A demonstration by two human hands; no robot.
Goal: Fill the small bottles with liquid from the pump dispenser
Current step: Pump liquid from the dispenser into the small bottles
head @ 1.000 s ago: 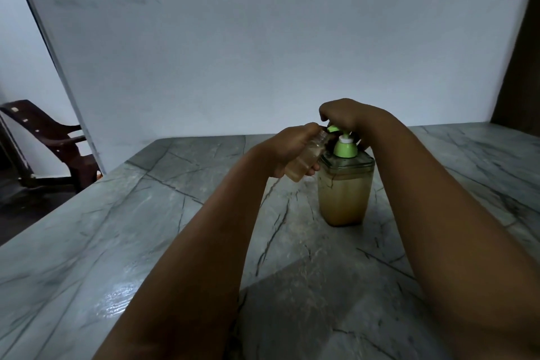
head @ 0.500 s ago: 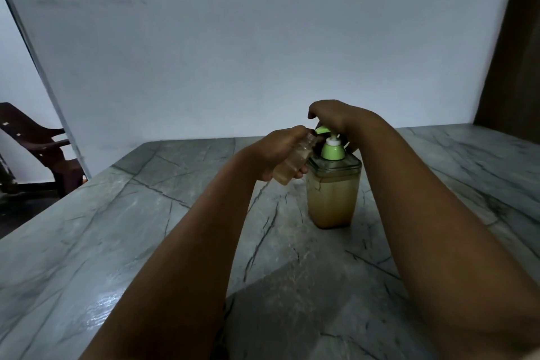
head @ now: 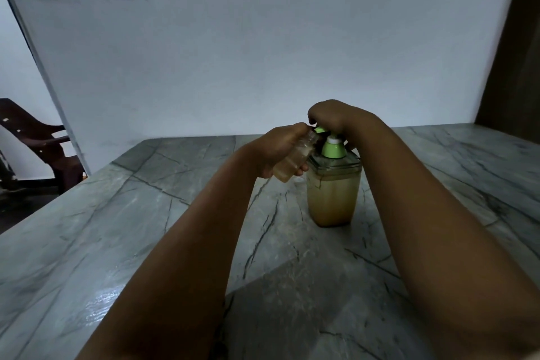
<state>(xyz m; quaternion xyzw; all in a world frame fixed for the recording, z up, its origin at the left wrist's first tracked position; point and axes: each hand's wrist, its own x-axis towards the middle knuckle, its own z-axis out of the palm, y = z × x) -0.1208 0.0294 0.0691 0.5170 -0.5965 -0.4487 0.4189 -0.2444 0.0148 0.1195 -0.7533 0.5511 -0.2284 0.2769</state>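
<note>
Nothing has shifted: left hand [head: 279, 152] fingers curl round the clear tilted bottle [head: 295, 161], right hand [head: 333, 117] fingers press the squarish dispenser's [head: 333, 196] green pump [head: 331, 147].

A single head-worn camera is looking forward and down across the grey marble table [head: 117, 228], close above the person's forearms, facing the white wall [head: 233, 52] that is rising behind the table's far edge.
</note>
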